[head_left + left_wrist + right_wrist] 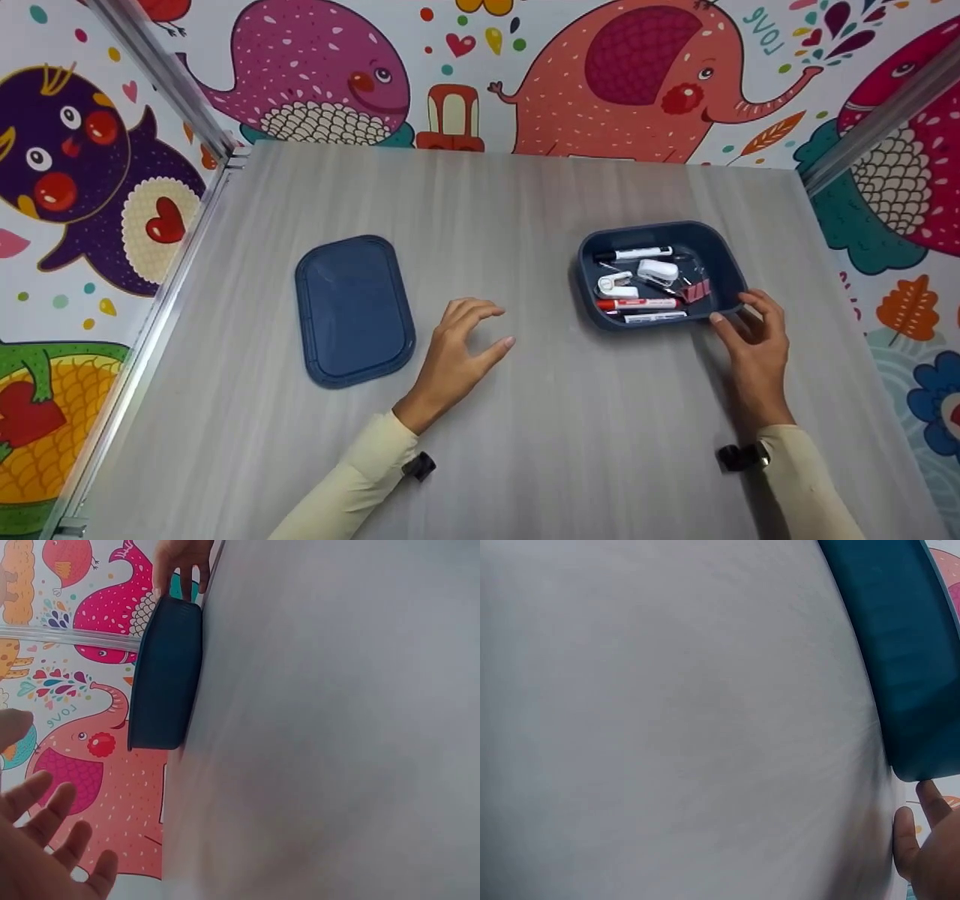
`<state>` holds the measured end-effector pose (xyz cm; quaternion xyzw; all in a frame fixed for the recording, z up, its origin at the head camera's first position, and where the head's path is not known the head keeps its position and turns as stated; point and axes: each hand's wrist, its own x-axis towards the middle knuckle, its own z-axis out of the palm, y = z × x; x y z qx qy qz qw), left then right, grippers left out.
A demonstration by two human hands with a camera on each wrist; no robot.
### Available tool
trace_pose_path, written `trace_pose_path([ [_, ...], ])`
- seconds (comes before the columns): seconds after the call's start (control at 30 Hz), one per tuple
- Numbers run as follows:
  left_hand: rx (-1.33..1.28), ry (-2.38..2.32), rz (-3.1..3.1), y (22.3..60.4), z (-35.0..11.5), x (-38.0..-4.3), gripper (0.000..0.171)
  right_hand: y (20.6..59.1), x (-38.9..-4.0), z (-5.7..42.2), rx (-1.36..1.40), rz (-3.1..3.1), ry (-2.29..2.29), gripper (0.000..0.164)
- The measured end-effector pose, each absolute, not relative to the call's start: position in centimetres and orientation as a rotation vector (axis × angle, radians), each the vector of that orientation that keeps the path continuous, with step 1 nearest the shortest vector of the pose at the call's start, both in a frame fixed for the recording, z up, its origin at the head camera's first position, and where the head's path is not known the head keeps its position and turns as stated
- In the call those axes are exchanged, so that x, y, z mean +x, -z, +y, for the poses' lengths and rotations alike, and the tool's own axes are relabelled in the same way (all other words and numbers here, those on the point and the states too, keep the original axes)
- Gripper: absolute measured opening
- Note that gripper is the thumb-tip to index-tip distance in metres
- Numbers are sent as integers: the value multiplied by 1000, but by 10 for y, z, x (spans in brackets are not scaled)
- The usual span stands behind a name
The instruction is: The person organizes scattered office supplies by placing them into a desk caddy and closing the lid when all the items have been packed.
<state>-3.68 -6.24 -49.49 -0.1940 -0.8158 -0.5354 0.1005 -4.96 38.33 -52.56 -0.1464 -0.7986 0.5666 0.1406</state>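
A dark blue plastic box (pixel 652 322) without its lid sits right of the middle of the table. Inside are a black-and-white marker (pixel 634 253), a red marker (pixel 637 304), a white pen (pixel 654 317), a pink binder clip (pixel 696 291) and small white items (pixel 658 270). My right hand (pixel 754 352) holds the box at its near right corner, thumb on the front side and fingers on the right side. My left hand (pixel 461 360) hovers over the table with fingers loosely bent, holding nothing, between the box and the matching blue lid (pixel 356 311).
The lid lies flat on the left of the grey wood-grain table (pixel 487 225). Walls with painted animals (pixel 630 82) stand behind and at both sides. Metal frame posts (pixel 169 75) rise at the table's back corners.
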Motion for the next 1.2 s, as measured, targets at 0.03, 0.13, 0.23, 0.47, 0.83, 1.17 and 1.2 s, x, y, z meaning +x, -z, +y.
trace_pose_path([
  [0.03,-566,1575,-2415,495,-65,-36,39,526,-49,384,-425,-2309,-1635,56],
  [0.13,-537,1554,-2416,496,-74,-33,39,527,-49,384,-428,-2314,-1635,56],
  [0.23,-510,1533,-2410,497,-84,-29,40,526,-49,383,-416,-2316,-1636,56],
  [0.47,-466,1491,-2392,499,-105,-22,40,523,-48,382,-415,-2310,-1645,55],
  [0.83,-386,1438,-2421,501,-126,-12,40,525,-48,380,-404,-2301,-1644,55],
  [1.17,-301,1414,-2439,502,-144,-9,41,523,-48,381,-433,-2279,-1679,55],
  [1.2,-290,1409,-2443,503,-146,-8,41,523,-48,381,-437,-2279,-1682,55],
])
